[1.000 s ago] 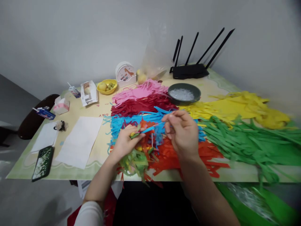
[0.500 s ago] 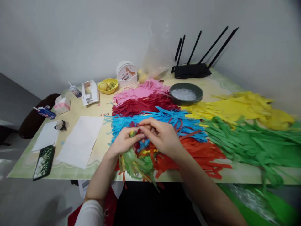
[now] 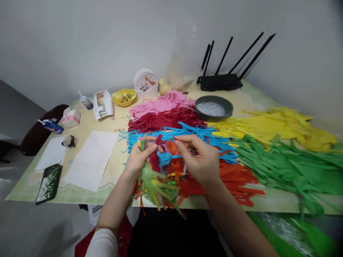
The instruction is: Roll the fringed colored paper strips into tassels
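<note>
My left hand (image 3: 139, 159) is closed round a mixed bundle of paper strips (image 3: 158, 182), green, yellow, red and blue, held over the near table edge. My right hand (image 3: 199, 157) pinches into the same bundle from the right, its fingers curled by a blue knot of strip (image 3: 164, 157). Under both hands lie heaps of cut paper: blue strips (image 3: 198, 134), orange-red strips (image 3: 235, 175), dark red strips (image 3: 163, 119) and pink strips (image 3: 163, 103).
Green strips (image 3: 284, 164) and yellow strips (image 3: 278, 123) cover the right side. A dark bowl (image 3: 213, 107) with white bits and a black router (image 3: 221, 81) stand at the back. White paper sheets (image 3: 92, 159), a phone (image 3: 48, 182), a yellow fruit bowl (image 3: 123, 97) and small cartons sit left.
My right hand came from the blue heap to the bundle in my left hand, then drew slightly right. The bundle has risen a little and a blue knot shows on it.
</note>
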The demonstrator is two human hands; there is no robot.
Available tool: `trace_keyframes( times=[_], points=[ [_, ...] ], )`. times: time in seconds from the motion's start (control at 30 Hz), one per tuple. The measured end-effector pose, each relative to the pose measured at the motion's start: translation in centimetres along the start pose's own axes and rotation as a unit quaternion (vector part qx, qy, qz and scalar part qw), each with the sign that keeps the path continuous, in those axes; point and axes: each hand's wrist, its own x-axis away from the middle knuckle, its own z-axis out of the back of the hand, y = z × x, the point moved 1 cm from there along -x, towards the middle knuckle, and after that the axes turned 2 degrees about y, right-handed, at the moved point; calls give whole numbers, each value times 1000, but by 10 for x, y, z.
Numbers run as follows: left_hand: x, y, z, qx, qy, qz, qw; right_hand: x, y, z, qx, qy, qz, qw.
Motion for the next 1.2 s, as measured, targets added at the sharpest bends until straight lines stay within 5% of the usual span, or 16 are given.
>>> trace_keyframes(
  times=[0.63, 1.03, 1.2],
  points=[
    [1, -1, 2, 29, -42, 2, 999, 10, -6, -4, 55, -48, 66, 995],
    [5, 3, -7, -40, -78, -8, 996, 9, -2, -2, 54, -44, 40, 997],
    [8, 5, -7, -77, -82, -8, 994, 7, 2, 0, -63, -120, -66, 989]
  ],
)
